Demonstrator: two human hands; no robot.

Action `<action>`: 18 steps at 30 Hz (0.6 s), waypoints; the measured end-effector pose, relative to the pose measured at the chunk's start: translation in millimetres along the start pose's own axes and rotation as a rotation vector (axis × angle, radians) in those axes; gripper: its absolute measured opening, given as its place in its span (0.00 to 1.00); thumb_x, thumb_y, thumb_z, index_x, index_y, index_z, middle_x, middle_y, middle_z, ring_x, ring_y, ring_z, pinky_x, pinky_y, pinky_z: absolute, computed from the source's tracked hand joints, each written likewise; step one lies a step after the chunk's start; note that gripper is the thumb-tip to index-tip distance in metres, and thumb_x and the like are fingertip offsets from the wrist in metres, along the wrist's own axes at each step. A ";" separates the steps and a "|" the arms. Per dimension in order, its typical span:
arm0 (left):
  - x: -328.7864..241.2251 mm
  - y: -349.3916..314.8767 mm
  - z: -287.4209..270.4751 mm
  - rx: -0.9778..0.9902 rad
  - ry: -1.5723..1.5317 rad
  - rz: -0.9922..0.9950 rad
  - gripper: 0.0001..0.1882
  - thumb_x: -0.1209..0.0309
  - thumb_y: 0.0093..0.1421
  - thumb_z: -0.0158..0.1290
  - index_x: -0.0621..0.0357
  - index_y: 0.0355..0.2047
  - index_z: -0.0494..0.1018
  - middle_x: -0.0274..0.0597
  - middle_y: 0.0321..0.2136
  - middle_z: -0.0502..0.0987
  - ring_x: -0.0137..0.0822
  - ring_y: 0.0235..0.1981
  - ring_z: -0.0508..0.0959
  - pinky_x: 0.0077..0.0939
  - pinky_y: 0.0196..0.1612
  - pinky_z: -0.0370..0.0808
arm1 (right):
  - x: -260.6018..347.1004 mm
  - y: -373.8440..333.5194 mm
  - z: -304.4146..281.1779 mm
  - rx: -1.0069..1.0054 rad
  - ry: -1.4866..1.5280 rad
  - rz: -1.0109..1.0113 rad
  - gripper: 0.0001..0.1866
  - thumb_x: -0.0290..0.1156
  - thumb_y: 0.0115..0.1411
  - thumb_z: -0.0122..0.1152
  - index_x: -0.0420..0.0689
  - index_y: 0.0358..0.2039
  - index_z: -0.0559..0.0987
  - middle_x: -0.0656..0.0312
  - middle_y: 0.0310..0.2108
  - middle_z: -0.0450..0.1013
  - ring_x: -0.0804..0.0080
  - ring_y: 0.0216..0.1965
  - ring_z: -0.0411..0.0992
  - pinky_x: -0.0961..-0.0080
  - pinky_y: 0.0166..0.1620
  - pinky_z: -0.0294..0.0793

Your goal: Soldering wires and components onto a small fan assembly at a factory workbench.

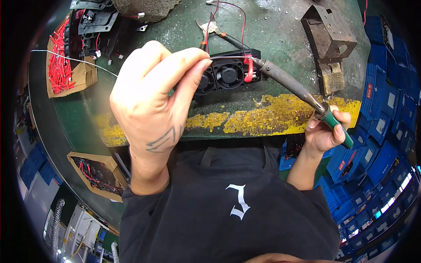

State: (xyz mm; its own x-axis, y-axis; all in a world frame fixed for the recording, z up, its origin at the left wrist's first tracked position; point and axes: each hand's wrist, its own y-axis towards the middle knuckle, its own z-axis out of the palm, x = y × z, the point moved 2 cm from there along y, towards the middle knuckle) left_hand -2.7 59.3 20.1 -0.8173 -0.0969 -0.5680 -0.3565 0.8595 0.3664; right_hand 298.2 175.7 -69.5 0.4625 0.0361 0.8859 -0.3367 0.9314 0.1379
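My left hand (151, 94) is closed in a pinch above the left part of a black twin-fan unit (230, 76). A thin grey solder wire (79, 57) runs into this hand from the left, and a thin strand leads from the fingertips toward the iron's tip. My right hand (324, 136) grips a soldering iron (291, 83) by its green handle. The iron's tip reaches the unit's upper right, beside red sleeving (249, 72); exact contact is too small to tell. Red and dark leads (244, 26) rise from the unit. My left hand partly covers the left fan.
Pliers (211, 30) lie behind the fans. A rusty metal bracket (330, 37) stands at right. More black fan units (94, 22) sit at far left, beside a cardboard box (90, 76) of red pieces. Another box (115, 175) is lower left; blue bins (377, 92) line the right.
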 end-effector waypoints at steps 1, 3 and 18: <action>0.1 0.1 0.0 0.000 -0.001 0.000 0.08 0.82 0.50 0.63 0.64 0.33 0.81 0.36 0.20 0.69 0.27 0.21 0.67 0.19 0.25 0.62 | -0.1 -0.3 0.2 -0.007 0.002 0.003 0.16 0.38 0.57 0.53 0.39 0.40 0.74 0.44 0.31 0.74 0.65 0.16 0.70 0.78 0.17 0.71; 0.8 0.3 -1.8 -0.022 -0.006 -0.029 0.08 0.82 0.50 0.63 0.64 0.33 0.81 0.36 0.20 0.69 0.27 0.21 0.67 0.19 0.25 0.62 | 0.1 -0.1 0.5 -0.013 0.006 0.006 0.16 0.38 0.57 0.53 0.39 0.40 0.74 0.44 0.30 0.74 0.65 0.16 0.70 0.78 0.16 0.71; -2.5 0.5 1.0 0.001 -0.010 -0.030 0.08 0.81 0.50 0.63 0.63 0.33 0.81 0.36 0.19 0.68 0.27 0.21 0.65 0.20 0.25 0.60 | -0.7 0.4 -1.5 -0.009 0.005 -0.003 0.16 0.38 0.57 0.54 0.39 0.40 0.75 0.43 0.31 0.74 0.65 0.15 0.70 0.78 0.16 0.71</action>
State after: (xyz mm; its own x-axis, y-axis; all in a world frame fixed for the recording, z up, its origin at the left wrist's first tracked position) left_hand -0.4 60.5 21.0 -0.8018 -0.1171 -0.5860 -0.3797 0.8571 0.3482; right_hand 298.9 176.6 -70.7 0.4677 0.0348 0.8832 -0.3280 0.9347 0.1369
